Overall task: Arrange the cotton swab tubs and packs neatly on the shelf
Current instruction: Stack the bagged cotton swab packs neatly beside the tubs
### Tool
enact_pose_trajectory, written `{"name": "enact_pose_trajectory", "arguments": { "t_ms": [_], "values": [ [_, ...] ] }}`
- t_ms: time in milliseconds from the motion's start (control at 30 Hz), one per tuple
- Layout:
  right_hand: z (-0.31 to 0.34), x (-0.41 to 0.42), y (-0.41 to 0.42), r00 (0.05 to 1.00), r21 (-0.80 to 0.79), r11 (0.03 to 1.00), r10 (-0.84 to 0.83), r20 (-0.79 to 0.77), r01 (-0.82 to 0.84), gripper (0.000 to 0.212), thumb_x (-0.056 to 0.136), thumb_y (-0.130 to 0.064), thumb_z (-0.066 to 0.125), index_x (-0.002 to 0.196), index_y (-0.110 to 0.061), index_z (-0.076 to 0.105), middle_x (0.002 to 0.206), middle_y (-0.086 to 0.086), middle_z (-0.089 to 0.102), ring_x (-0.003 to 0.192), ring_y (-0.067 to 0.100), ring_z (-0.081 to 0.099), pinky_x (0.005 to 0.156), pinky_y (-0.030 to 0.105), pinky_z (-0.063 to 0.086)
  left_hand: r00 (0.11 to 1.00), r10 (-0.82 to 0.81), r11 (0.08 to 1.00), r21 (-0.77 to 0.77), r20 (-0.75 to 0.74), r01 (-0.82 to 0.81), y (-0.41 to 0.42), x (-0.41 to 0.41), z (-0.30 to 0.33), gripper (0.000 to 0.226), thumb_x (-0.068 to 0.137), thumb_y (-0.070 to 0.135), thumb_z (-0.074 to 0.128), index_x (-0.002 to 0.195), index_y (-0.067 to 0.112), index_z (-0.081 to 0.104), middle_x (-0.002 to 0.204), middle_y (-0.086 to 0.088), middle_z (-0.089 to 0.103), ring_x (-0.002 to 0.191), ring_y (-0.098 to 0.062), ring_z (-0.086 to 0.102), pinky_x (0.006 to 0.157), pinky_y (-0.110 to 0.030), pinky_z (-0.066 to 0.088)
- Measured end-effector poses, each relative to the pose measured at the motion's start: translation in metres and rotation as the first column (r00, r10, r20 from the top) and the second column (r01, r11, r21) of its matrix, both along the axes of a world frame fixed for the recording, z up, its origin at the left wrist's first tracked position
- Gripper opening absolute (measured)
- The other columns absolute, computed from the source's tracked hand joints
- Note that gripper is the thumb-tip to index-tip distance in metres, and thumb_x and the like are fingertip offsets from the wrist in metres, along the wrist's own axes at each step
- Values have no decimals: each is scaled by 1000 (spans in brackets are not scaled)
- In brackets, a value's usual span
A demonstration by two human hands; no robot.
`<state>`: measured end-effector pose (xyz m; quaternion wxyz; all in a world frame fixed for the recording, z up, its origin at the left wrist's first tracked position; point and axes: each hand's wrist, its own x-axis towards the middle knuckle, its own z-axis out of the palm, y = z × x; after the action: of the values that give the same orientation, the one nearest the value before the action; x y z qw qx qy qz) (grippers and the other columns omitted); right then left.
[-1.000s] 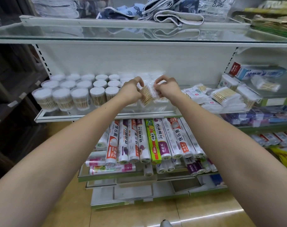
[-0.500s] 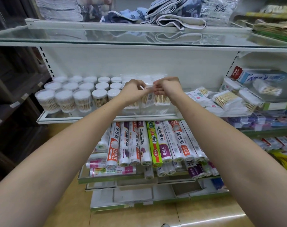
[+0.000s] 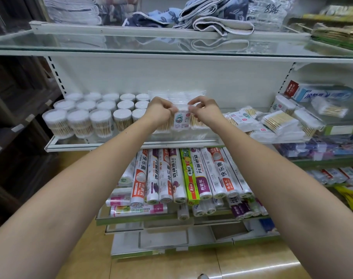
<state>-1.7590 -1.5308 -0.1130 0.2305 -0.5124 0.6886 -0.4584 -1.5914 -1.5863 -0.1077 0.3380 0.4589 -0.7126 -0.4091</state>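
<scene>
A clear cotton swab pack [image 3: 181, 120] with a small printed label stands upright at the middle of the glass shelf [image 3: 131, 145]. My left hand [image 3: 159, 111] pinches its top left corner and my right hand [image 3: 204, 110] pinches its top right corner. More upright packs [image 3: 199, 124] stand beside and behind it. Several round cotton swab tubs [image 3: 79, 122] with white lids stand in rows on the shelf's left part. A loose heap of swab packs [image 3: 276, 122] lies on the right part.
Rolls of plastic wrap and bags [image 3: 179, 174] fill the shelf below. Folded towels [image 3: 211, 19] lie on the glass shelf above. Toothpaste boxes [image 3: 320, 93] sit at the back right. A dark wooden rack [image 3: 14, 109] stands to the left.
The pack between my hands has turned from tilted to upright, its label now facing me, and sits in line with the other packs. Both hands moved slightly together at its top.
</scene>
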Motion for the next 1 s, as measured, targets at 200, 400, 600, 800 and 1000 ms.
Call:
{"name": "enact_pose_trajectory", "arguments": {
  "t_ms": [200,400,600,800,1000],
  "values": [
    [1,1,1,1000,-43,999,-4,27,5,3,94,-16,65,94,-13,65,83,5,61,64,20,53,63,34,48,1000,2,1000,11,-25,-1,-1,-1,-1,18,93,18,68,104,5,75,98,-5,72,79,-7,59,61,-17,41],
    [2,0,-2,992,-17,997,-69,107,71,20,94,-20,65,110,-12,58,88,7,67,66,19,62,65,34,55,999,34,999,9,-35,-34,-1,-3,2,20,91,27,72,90,8,77,86,-4,73,57,-4,51,52,-19,38],
    [8,2,0,966,46,997,53,253,-67,39,92,-42,68,101,-4,67,90,11,71,72,21,72,73,36,62,999,-38,999,-39,-28,37,4,-8,2,30,78,37,83,86,9,75,65,4,64,38,1,44,45,-17,35],
    [12,-8,5,949,53,994,75,306,-96,14,87,-6,67,98,3,70,107,19,68,88,31,73,80,37,62,993,-118,993,6,31,118,3,-9,0,32,78,20,84,106,13,72,81,-1,71,39,-5,43,47,-22,38],
    [11,-11,7,987,113,986,113,111,-125,42,77,-6,80,116,-3,65,112,14,67,102,26,68,90,37,59,993,-110,994,7,45,109,4,-16,2,36,80,9,78,112,19,64,54,10,61,41,-9,44,45,-21,37]
  ]
}}
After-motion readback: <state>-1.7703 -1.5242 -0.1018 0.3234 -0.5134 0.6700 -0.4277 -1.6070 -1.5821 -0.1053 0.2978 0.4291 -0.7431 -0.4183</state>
